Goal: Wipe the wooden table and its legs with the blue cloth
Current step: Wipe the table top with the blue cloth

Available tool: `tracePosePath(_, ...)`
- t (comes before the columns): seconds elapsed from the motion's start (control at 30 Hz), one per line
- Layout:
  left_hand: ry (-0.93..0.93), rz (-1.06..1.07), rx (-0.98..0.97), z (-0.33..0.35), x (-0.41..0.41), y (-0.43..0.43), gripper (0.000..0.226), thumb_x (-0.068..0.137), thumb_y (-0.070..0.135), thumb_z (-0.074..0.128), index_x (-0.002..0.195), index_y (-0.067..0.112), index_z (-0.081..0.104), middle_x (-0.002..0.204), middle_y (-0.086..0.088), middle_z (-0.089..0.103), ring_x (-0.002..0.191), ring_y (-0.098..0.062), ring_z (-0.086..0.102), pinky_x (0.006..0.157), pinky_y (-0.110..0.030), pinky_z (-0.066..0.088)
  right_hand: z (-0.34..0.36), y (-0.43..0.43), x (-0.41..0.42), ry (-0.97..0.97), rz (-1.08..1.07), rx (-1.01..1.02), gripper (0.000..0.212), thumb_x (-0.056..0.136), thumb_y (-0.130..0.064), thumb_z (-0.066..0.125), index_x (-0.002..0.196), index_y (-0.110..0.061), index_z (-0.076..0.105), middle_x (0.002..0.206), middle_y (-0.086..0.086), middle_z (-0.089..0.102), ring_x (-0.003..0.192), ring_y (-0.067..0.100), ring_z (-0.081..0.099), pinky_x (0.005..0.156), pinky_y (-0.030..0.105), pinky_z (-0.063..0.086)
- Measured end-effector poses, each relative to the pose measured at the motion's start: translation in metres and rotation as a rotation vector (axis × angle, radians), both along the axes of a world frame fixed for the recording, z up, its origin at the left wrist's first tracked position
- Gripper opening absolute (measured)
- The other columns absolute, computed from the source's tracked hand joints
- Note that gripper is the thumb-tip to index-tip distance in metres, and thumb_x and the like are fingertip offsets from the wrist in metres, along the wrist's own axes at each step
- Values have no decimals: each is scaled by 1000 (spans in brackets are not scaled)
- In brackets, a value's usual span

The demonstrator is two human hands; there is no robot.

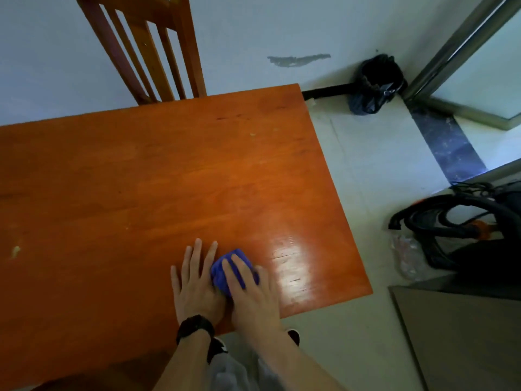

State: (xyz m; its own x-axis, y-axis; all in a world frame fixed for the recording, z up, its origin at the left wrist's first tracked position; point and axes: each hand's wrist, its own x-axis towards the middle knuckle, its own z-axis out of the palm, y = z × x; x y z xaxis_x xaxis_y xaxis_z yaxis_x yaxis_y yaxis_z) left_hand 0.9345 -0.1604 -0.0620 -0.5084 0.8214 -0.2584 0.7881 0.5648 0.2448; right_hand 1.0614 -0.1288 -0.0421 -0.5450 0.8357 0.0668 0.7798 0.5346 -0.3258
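Observation:
The orange-brown wooden table [158, 176] fills most of the view. A bunched blue cloth [222, 268] lies near its front right corner. My right hand [251, 294] presses down on the cloth with fingers spread over it. My left hand [197, 283], with a black watch on the wrist, lies flat on the tabletop, fingers apart, touching the cloth's left side. A glossy patch shines on the wood just right of the cloth. The table legs are hidden under the top.
A wooden chair [152, 49] stands at the table's far side against the pale wall. A black bin with a bag [377, 83] sits in the corner. Black hoses and equipment [462, 221] lie on the floor at right. A grey panel [462, 340] is at bottom right.

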Motion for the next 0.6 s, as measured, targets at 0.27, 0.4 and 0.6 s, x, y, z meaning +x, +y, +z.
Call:
tracePosePath(0.27,-3,89,34,4,6,8,57,99,46,12,156,43,7,164,17,0,151,-5,-8,123,-46,0,6,108,93,-43,-330,-12,71,71,-13,60,141,-20,51,147,-2,47,90,31,45,81,40,46)
tracePosePath(0.4,-4,87,11,6,4,9,58,98,47,11,156,43,4,164,18,-3,150,-5,-10,123,-45,-3,20,112,59,21,-370,-48,78,67,-15,66,142,-16,48,147,4,45,96,32,46,87,39,43)
tracePosePath(0.6,9,93,-13,2,3,9,62,96,48,8,157,34,7,163,17,-6,149,-2,-14,123,-40,-8,5,82,-19,-8,212,-66,62,84,-23,46,145,-22,41,153,-3,37,107,32,47,79,40,46)
